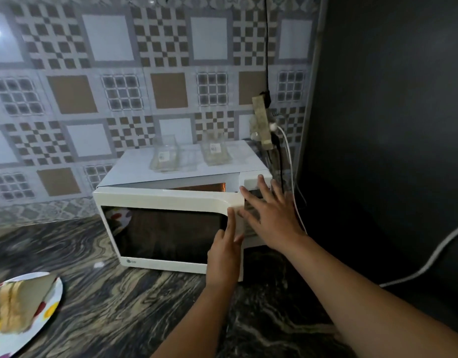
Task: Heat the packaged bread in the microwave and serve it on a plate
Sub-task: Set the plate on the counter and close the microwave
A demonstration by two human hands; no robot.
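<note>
Plate (50, 303) and the bread (13, 306) on it are cut off at the lower-left edge and blurred — pale slices with browner crust, lying on a white plate with coloured dots on the dark marbled counter (114, 293), well apart from the microwave (171, 202). The white microwave's door (168, 231) stands slightly ajar with a warm glow in the gap at the top, inside hidden behind dark glass; two clear containers (165, 157) sit on its top, hard to make out. Left hand (226, 246) has straight fingers flat on the door's right edge, gripping nothing — right hand (270, 210) is spread open against the control panel, which it mostly covers.
</note>
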